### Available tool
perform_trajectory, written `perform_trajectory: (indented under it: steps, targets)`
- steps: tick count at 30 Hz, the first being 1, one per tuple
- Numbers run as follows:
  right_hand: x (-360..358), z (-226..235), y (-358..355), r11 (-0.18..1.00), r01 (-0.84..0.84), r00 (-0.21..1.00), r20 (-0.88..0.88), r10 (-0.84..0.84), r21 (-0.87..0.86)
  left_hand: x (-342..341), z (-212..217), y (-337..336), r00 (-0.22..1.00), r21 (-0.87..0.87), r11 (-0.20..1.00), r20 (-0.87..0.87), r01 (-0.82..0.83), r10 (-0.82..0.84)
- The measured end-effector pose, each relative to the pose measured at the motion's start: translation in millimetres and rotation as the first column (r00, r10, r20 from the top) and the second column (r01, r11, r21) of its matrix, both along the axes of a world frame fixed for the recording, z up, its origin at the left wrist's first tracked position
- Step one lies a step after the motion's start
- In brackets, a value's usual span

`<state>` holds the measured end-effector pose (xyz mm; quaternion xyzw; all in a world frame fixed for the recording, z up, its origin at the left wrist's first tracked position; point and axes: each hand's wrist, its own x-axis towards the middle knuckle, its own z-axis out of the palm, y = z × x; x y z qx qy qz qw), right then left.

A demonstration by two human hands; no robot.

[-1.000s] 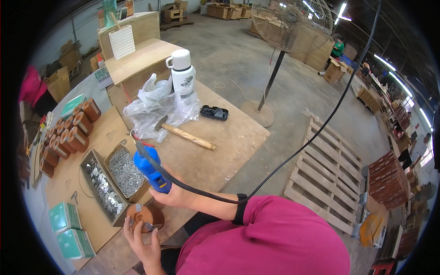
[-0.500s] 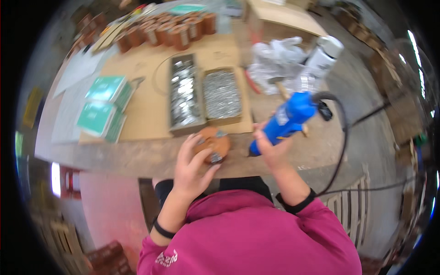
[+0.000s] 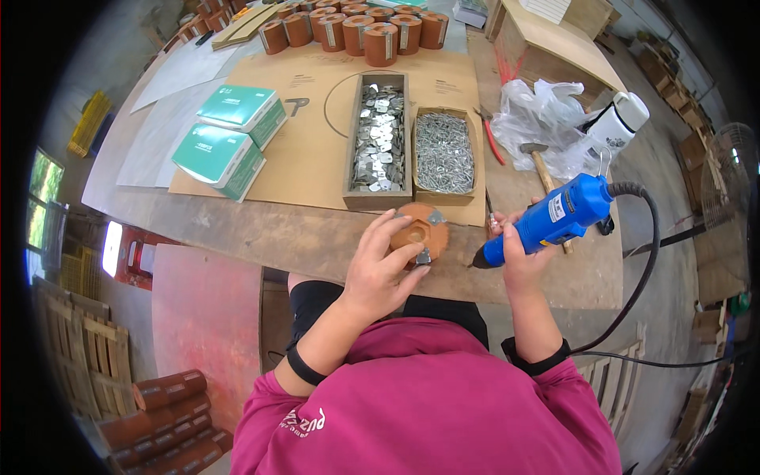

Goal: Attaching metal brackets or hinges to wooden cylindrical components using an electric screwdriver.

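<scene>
Near the table's front edge, my left hand [image 3: 376, 273] grips a brown round block [image 3: 430, 233] from its left side, fingers spread over its top. Two small metal plates sit on the block's rim: one metal plate [image 3: 435, 217] at the far side, another metal plate [image 3: 423, 257] by my thumb. To the right, my right hand [image 3: 524, 267] is wrapped around a blue electric screwdriver [image 3: 562, 212] with a black cable. Its dark tip points down and left, close to the tabletop and apart from the block.
Beyond the block stand a tray [image 3: 353, 150] of metal plates and a box [image 3: 444, 196] of screws. A hammer [image 3: 541, 166], plastic bags [image 3: 538, 111] and a white bottle [image 3: 620, 123] lie right. Green boxes [image 3: 219, 154] stand left; several brown cylinders [image 3: 381, 46] fill the back.
The whole view has shifted, so the table and both hands appear farther right. My left hand still grips the block, and my right hand still holds the screwdriver.
</scene>
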<state>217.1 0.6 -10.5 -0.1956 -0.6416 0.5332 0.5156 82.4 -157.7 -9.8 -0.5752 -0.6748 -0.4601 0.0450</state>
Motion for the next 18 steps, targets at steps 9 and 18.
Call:
perform_trajectory:
  steps: [9, 18]
  targets:
    - [1.2, 6.6, 0.8, 0.995, 0.000, 1.000, -0.015, -0.002, -0.101, 3.5, -4.7, 2.3, 1.000, 0.044, 0.999, 0.013, -0.029, 0.028]
    - [-0.6, 7.0, 1.3, 0.997, 0.016, 0.999, 0.028, -0.014, -0.074, 2.6, -4.4, 2.5, 0.999, 0.045, 0.999, 0.032, -0.026, 0.024]
